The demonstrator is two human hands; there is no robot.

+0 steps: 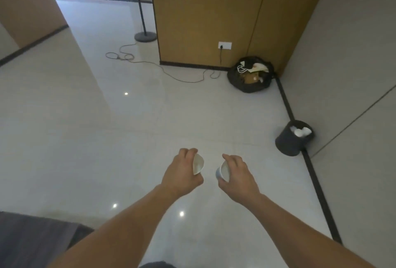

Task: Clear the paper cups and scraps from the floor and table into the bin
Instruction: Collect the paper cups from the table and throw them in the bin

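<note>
So both hands are full right now. The left hand (182,170) has its fingers and thumb curled around one paper cup, call it the left cup (198,163), with the open mouth turned toward the other hand. The right hand (238,174) grips the right cup (222,171) the same way, mouth facing up and a bit to the left. Both cups look empty inside, and they're held out over the pale floor (128,139), near each other but not touching.

What matters for the drop is where the bin (287,141) sits: ahead and off to the right of both hands, down on the floor right against the wall (353,75). Its open top already shows white scraps (301,131). That makes the right hand the nearer one, so I'd guess that cup goes in first, while the left arm has to reach across or the person steps closer.

Further back in the corner there's a black bag (240,83) stuffed with rubbish, and a thin cable (171,75) snaking over the floor. Neither is in the way of the reach, as far as I can tell.
</note>
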